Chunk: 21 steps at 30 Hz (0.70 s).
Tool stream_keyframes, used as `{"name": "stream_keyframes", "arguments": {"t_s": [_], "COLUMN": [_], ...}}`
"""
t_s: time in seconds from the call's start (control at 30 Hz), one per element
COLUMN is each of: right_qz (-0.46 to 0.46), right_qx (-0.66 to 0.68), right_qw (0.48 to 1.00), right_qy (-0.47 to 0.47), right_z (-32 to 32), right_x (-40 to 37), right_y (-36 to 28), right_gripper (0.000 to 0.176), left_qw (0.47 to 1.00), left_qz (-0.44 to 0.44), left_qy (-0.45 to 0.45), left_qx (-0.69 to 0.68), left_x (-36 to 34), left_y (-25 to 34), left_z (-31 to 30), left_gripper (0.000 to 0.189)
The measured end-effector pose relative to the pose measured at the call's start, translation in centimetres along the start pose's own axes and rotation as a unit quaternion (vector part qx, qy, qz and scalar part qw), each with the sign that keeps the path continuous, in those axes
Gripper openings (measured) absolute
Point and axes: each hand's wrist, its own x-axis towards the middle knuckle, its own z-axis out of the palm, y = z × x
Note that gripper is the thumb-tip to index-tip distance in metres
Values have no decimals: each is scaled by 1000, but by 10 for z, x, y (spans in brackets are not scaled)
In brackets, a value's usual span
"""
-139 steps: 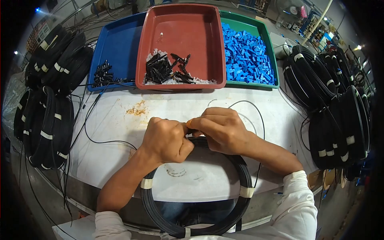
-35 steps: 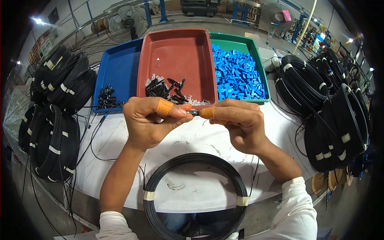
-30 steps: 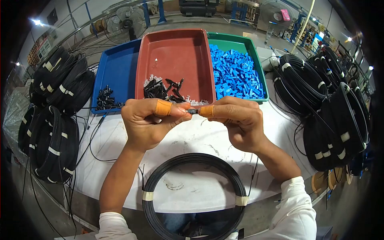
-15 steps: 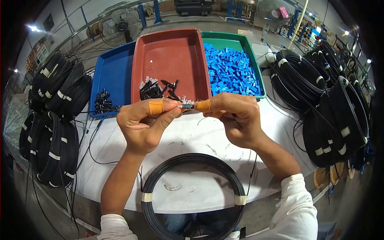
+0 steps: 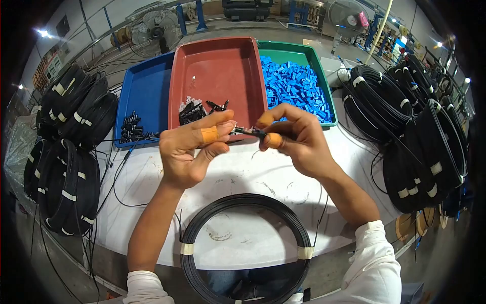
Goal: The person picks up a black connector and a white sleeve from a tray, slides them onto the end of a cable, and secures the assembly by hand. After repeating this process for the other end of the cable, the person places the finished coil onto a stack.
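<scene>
A small dark connector (image 5: 245, 131) is held between my hands, just in front of the red tray (image 5: 217, 55). My left hand (image 5: 195, 147) pinches its left end with fingertips. The fingers of my right hand (image 5: 291, 139) close on its right end. Orange tape wraps fingers on both hands. The red tray holds black and clear pieces (image 5: 192, 110). Nearer my body, a coil of black cable (image 5: 190, 223) bound with pale tape overhangs the front edge of the white table (image 5: 152, 177).
A blue tray (image 5: 144, 83) with black pieces lies left, and a green tray (image 5: 331, 109) of blue clips (image 5: 293, 86) right. Cable coils stack at the left (image 5: 66, 187) and right (image 5: 430, 147). A fan (image 5: 154, 33) stands behind.
My left hand's upper fingers have lifted and spread. My right index finger has risen from the connector, whose dark right part now shows more. The coil has barely moved.
</scene>
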Motion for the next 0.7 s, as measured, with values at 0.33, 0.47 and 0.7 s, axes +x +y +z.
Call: {"name": "stream_keyframes", "arguments": {"t_s": [0.33, 0.47, 0.7], "right_qz": [-242, -217, -140], "right_qx": [-247, -253, -264], "right_qw": [938, 942, 950], "right_qy": [32, 27, -94], "right_z": [6, 5, -8], "right_x": [-9, -6, 9], "right_y": [0, 6, 40], "right_gripper": [24, 26, 32], "left_qw": [991, 984, 984], "left_qz": [21, -9, -65], "left_qy": [93, 119, 58], "left_qx": [-91, -135, -155], "left_x": [-34, -41, -18], "left_y": [-8, -16, -57], "left_z": [22, 27, -23], "left_gripper": [18, 17, 56]}}
